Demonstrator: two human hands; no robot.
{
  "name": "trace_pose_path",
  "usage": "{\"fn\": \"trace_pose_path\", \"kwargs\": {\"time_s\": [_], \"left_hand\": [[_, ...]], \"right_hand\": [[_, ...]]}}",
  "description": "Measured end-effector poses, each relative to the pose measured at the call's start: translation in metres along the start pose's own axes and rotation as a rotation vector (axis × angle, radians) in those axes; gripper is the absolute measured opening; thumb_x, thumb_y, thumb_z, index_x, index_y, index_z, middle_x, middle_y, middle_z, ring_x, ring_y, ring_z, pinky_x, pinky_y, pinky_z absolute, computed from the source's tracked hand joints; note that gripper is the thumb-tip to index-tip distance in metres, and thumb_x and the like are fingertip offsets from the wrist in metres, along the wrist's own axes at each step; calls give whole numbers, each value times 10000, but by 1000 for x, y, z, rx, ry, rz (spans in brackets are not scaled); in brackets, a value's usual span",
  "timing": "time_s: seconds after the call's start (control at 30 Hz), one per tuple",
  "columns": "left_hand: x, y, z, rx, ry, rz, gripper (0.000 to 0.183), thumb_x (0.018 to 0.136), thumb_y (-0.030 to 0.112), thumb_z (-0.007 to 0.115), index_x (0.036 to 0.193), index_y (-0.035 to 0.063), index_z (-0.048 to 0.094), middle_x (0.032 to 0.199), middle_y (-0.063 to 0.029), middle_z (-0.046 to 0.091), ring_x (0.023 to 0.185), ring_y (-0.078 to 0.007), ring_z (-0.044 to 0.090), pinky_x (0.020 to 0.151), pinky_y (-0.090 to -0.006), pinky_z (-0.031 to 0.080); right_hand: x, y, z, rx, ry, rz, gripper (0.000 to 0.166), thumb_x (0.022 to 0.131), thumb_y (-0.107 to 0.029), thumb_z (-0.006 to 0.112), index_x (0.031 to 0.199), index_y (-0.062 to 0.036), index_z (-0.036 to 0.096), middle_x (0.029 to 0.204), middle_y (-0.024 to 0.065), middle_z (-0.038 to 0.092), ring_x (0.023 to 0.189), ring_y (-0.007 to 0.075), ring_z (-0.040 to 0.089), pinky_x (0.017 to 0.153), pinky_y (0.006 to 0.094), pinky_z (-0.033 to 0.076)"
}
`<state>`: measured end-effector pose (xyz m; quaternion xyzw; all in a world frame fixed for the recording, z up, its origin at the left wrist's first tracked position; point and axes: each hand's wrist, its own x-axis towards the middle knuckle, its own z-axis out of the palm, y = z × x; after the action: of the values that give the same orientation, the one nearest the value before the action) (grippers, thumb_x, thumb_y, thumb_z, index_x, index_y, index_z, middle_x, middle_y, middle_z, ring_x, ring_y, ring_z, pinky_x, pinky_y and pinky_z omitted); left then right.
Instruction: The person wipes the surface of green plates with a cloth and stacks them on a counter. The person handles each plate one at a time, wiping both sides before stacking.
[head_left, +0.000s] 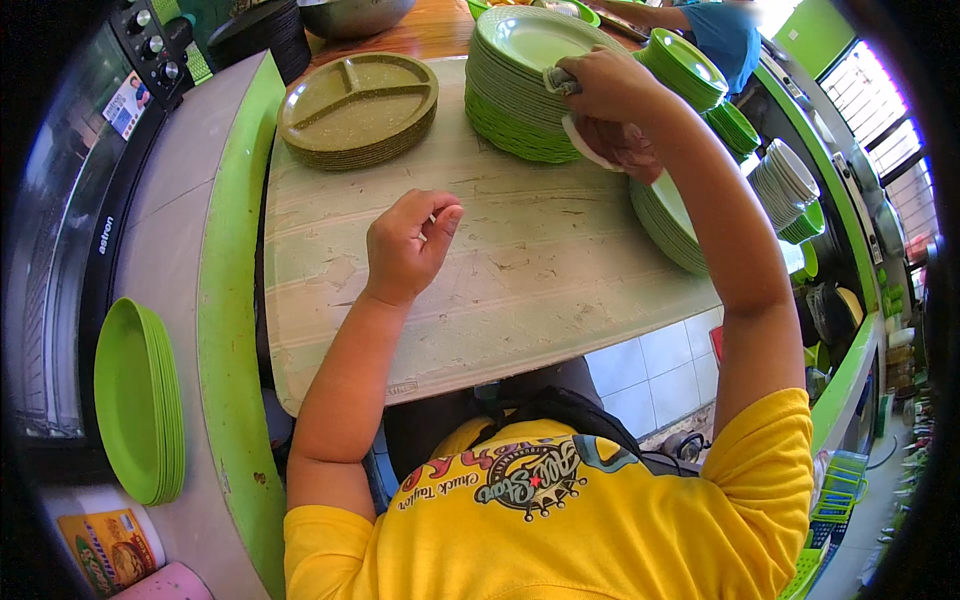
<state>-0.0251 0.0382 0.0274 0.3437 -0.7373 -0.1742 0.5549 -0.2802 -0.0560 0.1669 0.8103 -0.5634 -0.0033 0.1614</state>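
Observation:
My left hand (412, 244), loosely curled with nothing seen in it, is above the worn, pale tabletop (487, 285). At the far side, my right hand (619, 86) grips a crumpled cloth (619, 146) that hangs down with a reddish part and a white edge. The cloth is against the right side of a tall stack of pale round plates (517, 45); bright green woven-textured ware (510, 131) lies beneath them. To the left of that stands a stack of speckled tan divided plates (360, 105). Another stack of pale plates (667, 217) is partly hidden by my right forearm.
An oven (142, 45) with knobs and a green-edged counter (240, 262) border the left side. Oval green plates (139, 401) lean there. Green plates (682, 67) and stacked cups (784, 180) stand at right. Another person (720, 37) in blue is at the far right.

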Motion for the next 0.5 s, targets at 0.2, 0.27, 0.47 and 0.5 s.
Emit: {"fn": "trace_pose_path", "kwargs": {"time_s": [0.2, 0.27, 0.47, 0.5], "left_hand": [[0, -2, 0, -28, 17, -21, 152, 846, 212, 620, 824, 62, 617, 702, -58, 595, 507, -146, 536, 488, -248, 432], [0, -1, 0, -24, 10, -15, 148, 848, 205, 616, 822, 59, 617, 702, -58, 595, 508, -145, 536, 488, -247, 431], [0, 0, 1, -30, 4, -28, 159, 852, 207, 614, 818, 51, 622, 706, -61, 598, 510, -139, 528, 491, -243, 429], [0, 0, 0, -30, 10, -32, 165, 853, 211, 614, 820, 50, 623, 705, -61, 597, 513, -136, 525, 492, -241, 429]], "right_hand": [[-3, -5, -11, 7, 5, 11, 279, 689, -214, 622, 931, -76, 625, 848, 173, 627, 856, 348, 589, 775, 429, 452], [-3, -4, -17, 20, 6, 23, 316, 692, -234, 615, 983, -113, 632, 892, 160, 631, 864, 335, 598, 774, 423, 467], [-10, 0, -32, -83, 227, 2, 429, 649, -156, 652, 1075, -126, 618, 924, 160, 634, 876, 327, 597, 781, 414, 463], [-13, -1, -39, -97, 283, 16, 441, 641, -139, 649, 1081, -128, 615, 950, 153, 631, 886, 325, 596, 785, 411, 465]]}}
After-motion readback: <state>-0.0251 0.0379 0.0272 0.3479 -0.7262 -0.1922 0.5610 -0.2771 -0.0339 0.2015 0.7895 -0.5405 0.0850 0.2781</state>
